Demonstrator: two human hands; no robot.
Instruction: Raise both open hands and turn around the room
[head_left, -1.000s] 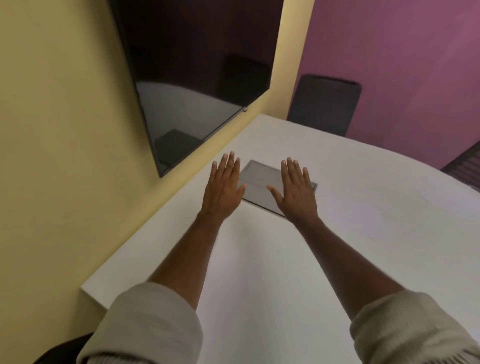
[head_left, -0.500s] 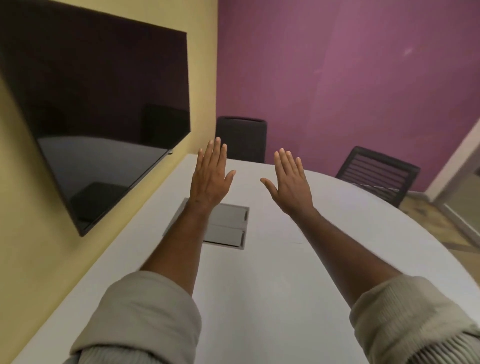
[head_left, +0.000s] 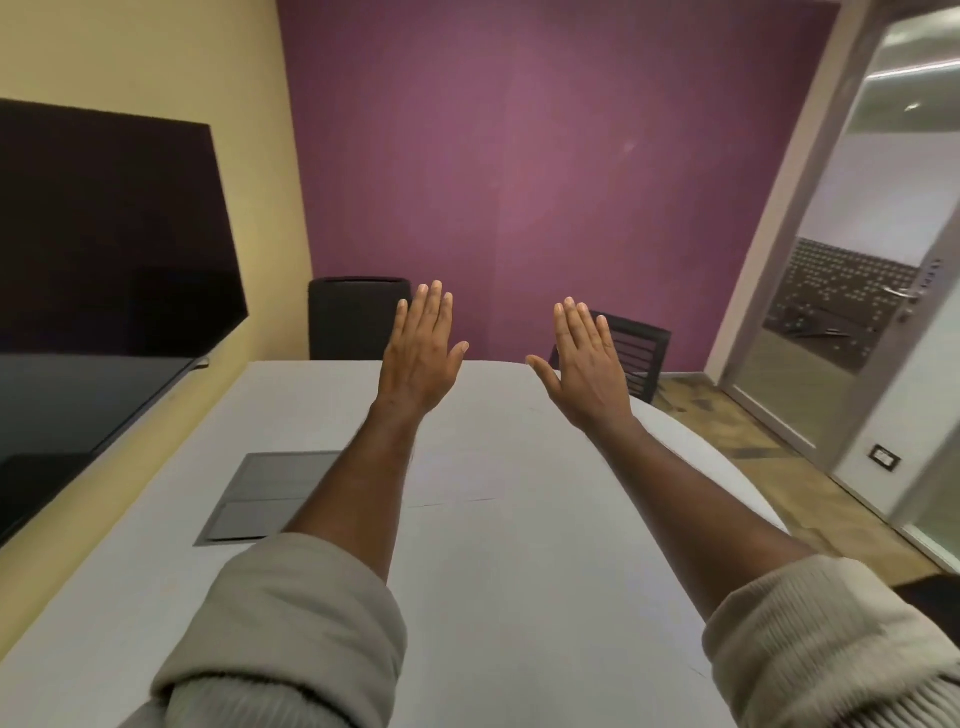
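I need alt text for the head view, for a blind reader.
Two bare hands, left hand and right hand, reach forward open and flat above a white table, holding nothing. A grey panel lies in the table; a dark screen hangs left.

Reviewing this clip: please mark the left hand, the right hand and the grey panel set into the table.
left hand (head_left: 418, 361), head view, on the back of the hand.
right hand (head_left: 589, 371), head view, on the back of the hand.
grey panel (head_left: 270, 491), head view, on its bare top, left of the forearm.
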